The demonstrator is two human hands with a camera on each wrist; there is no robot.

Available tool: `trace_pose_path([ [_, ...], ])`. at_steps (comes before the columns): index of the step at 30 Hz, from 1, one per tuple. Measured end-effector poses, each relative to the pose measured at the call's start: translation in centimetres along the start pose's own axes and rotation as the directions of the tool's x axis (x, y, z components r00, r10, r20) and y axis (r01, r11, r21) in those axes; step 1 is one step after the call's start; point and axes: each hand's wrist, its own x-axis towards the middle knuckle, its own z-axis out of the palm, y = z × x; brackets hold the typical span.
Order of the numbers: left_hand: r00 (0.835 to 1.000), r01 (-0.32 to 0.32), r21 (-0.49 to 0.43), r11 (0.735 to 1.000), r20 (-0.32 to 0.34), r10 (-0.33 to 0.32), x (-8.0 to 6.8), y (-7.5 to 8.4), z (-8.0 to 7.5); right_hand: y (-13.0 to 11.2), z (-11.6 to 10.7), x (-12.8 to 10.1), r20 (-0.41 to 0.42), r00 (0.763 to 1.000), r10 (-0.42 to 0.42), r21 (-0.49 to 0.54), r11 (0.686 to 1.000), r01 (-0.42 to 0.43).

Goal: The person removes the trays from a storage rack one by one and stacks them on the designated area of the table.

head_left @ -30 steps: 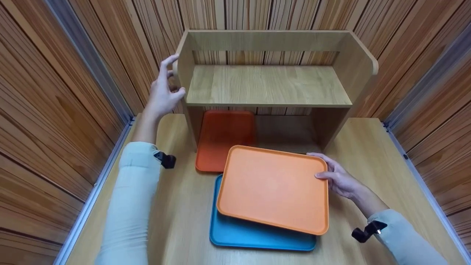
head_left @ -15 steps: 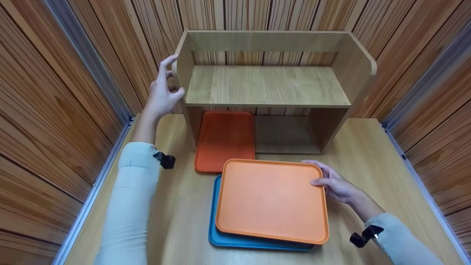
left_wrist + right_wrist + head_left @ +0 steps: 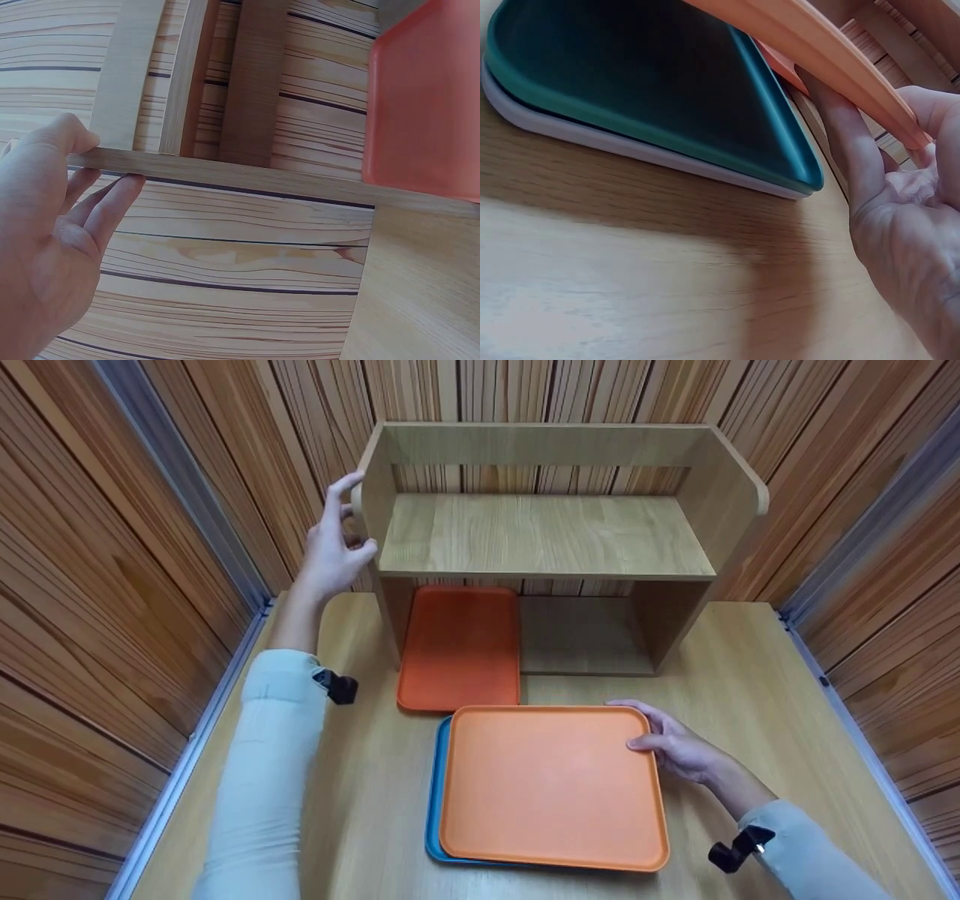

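My right hand (image 3: 679,746) pinches a light orange tray (image 3: 551,787) by its far right corner, thumb on top and fingers beneath. This tray is above a blue tray (image 3: 436,802) and covers most of it. In the right wrist view a gap shows between the orange tray (image 3: 817,49) and the blue tray (image 3: 652,120), which lies on a pale tray (image 3: 630,154). My left hand (image 3: 330,551) grips the left side panel of a wooden shelf (image 3: 547,536); the left wrist view shows thumb and fingers on opposite faces of the panel (image 3: 232,176).
A red-orange tray (image 3: 461,649) lies in the left of the shelf's lower compartment, its near end jutting onto the table (image 3: 367,802). Wood-patterned walls (image 3: 112,547) enclose the table at the back and both sides.
My right hand has drawn the orange tray toward the front and turned it straighter, so it covers more of the blue tray. The left hand keeps its place on the shelf.
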Motion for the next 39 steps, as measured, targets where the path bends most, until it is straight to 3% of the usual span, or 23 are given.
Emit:
trace_pose_path([
  [12,1.0,0.005,-0.003,1.0,0.006,-0.005,-0.1,0.2,-0.1,0.3,0.4,0.4,-0.024,0.999,0.036,-0.021,0.999,-0.037],
  [23,1.0,-0.005,-0.015,1.0,0.005,0.005,0.0,0.2,-0.1,0.8,1.2,1.1,-0.119,0.989,0.083,-0.055,0.994,-0.09],
  [31,1.0,-0.003,-0.047,0.999,0.003,0.003,0.1,0.0,0.0,0.7,1.3,1.2,-0.187,0.979,0.08,-0.188,0.975,-0.116],
  [39,1.0,-0.005,-0.051,0.999,0.007,0.005,0.0,0.0,0.0,-0.1,0.7,0.9,-0.155,0.982,0.103,-0.315,0.938,-0.149],
])
